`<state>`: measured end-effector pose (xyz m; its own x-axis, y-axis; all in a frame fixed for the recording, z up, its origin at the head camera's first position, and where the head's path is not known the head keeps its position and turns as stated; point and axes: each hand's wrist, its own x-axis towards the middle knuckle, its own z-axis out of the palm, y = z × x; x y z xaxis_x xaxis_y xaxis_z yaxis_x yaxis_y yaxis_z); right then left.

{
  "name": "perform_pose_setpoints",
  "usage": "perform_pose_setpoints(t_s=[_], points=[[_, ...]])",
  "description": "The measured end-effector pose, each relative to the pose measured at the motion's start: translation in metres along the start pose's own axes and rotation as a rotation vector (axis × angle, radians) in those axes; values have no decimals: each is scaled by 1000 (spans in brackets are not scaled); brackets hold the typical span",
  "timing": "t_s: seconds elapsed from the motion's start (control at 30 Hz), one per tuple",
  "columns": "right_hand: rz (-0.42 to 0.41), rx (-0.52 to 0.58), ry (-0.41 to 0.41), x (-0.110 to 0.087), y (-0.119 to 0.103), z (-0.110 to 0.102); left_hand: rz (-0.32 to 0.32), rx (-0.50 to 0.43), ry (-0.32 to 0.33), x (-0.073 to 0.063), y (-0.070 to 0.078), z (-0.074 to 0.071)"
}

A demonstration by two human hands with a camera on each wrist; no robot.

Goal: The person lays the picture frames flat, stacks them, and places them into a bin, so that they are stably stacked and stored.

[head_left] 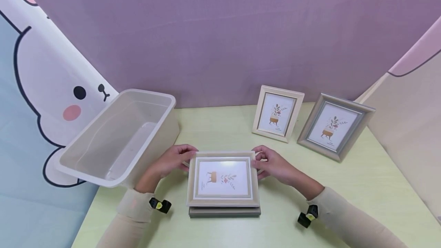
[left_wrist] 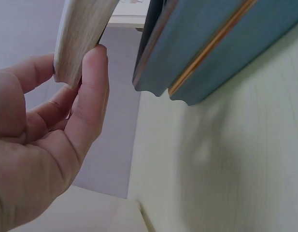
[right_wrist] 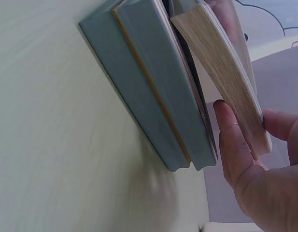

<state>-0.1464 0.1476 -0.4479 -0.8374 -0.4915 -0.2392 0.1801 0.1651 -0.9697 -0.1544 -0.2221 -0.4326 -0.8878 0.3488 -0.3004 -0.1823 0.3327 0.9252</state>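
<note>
A light beige picture frame (head_left: pixel 191 179) with a plant print lies sideways in the head view, pinched at its two far corners. My left hand (head_left: pixel 173 160) grips its left corner, thumb on top and fingers beneath. On the opposite side, my right hand (head_left: pixel 277 167) pinches the right corner in the same way. Beneath it is a stack of grey picture frames (head_left: pixel 224 212), mostly hidden from above. Both wrist views show two layers in the grey stack (right_wrist: pixel 153 87). A gap separates the stack from the raised edge of the beige frame (left_wrist: pixel 83 41) near my fingers.
A deep beige plastic bin (head_left: pixel 151 141) stands at the table's left, nothing visible inside it. At the back right, a cream picture frame (head_left: pixel 258 114) and a grey-brown picture frame (head_left: pixel 355 137) stand tilted on the pale table (head_left: pixel 220 129). A purple cloth (head_left: pixel 220 49) rises behind.
</note>
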Motion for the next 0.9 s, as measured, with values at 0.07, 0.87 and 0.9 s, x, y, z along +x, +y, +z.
perform_pose_setpoints(t_s=[0.07,0.87,0.9], points=[[4,0,-3,1,1,0,-4,10,3,0,-2,0],[37,-132,18,2,7,0,-62,84,14,8,-14,8],[40,-135,19,2,8,0,-60,86,10,8,-14,8]])
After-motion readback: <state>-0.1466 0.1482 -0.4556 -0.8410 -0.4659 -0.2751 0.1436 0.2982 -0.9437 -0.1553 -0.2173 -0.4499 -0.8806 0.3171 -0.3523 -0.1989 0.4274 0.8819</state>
